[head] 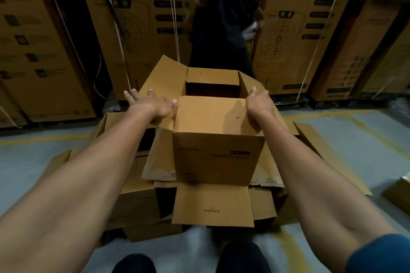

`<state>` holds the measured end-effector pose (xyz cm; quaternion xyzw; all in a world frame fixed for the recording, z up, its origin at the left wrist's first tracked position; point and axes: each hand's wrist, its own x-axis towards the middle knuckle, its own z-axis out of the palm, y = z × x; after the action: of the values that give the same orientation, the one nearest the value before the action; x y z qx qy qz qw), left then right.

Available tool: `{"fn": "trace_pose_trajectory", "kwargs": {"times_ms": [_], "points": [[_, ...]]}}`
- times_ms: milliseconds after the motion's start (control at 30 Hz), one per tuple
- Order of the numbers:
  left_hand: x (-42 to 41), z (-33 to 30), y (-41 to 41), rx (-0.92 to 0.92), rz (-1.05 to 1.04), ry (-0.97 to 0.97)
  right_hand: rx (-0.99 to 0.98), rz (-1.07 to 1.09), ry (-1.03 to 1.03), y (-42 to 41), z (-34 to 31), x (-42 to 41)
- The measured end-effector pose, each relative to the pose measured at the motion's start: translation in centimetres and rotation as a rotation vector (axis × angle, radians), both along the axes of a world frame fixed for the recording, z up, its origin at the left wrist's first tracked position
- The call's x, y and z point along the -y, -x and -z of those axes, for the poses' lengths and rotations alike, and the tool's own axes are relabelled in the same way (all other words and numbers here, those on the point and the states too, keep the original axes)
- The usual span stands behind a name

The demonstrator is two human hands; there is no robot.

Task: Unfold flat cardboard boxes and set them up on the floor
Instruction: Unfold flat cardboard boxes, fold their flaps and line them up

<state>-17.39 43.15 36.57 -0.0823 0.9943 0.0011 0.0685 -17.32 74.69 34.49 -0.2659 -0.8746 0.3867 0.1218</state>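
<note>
Brown corrugated cardboard box (218, 157) stands squared-up on a pile of flattened boxes (137, 201) on the grey floor (24, 162); left hand (155, 105) presses its side flap with splayed fingers, right hand (259, 102) grips the opposite flap.

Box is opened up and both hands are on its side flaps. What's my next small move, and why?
Probably fold the side flaps outward and down. The left hand lies flat on the left flap, the right hand grips the right flap, and the near flap is partly covering the box opening.
</note>
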Motion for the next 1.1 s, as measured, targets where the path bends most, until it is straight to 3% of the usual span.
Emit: {"fn": "trace_pose_trajectory", "kwargs": {"times_ms": [167, 300, 367, 500, 600, 767, 900, 967, 1100], "points": [[-1.3, 0.9, 0.6, 0.1, -0.026, -0.182, -0.121, 0.118, 0.21, -0.7, -1.4, -0.1], [-2.6, 0.6, -0.5, 0.177, -0.123, -0.842, -0.082, 0.161, 0.503, -0.5, -2.5, -0.9], [-2.6, -0.1, -0.8, 0.174, -0.093, -1.037, -0.065, 0.077, 0.662, -1.6, -2.9, -1.5], [-0.9, 0.1, 0.2, 0.152, -0.145, -1.2, 0.093, -0.17, 0.847, -3.3, -3.2, -3.7], [-0.2, 0.2, -0.4, 0.248, -0.072, -1.174, 0.184, -0.478, 0.957, -3.9, -3.0, -5.6], [-0.1, 0.5, -0.5, 0.368, 0.071, -0.941, 0.465, -0.714, 0.675, -4.7, -3.6, -6.3], [-2.0, -0.2, -1.1, 0.516, 0.359, -0.61, 0.811, -0.979, 0.07, -4.3, -3.1, -4.1], [-3.2, 0.3, -1.4, 0.491, 0.422, -0.477, 0.822, -0.96, -0.099, -4.6, -2.3, -2.6], [-3.9, 1.6, -1.2, 0.369, 0.545, -0.339, 0.647, -0.936, -0.352, -4.2, -0.8, -0.7]]}}
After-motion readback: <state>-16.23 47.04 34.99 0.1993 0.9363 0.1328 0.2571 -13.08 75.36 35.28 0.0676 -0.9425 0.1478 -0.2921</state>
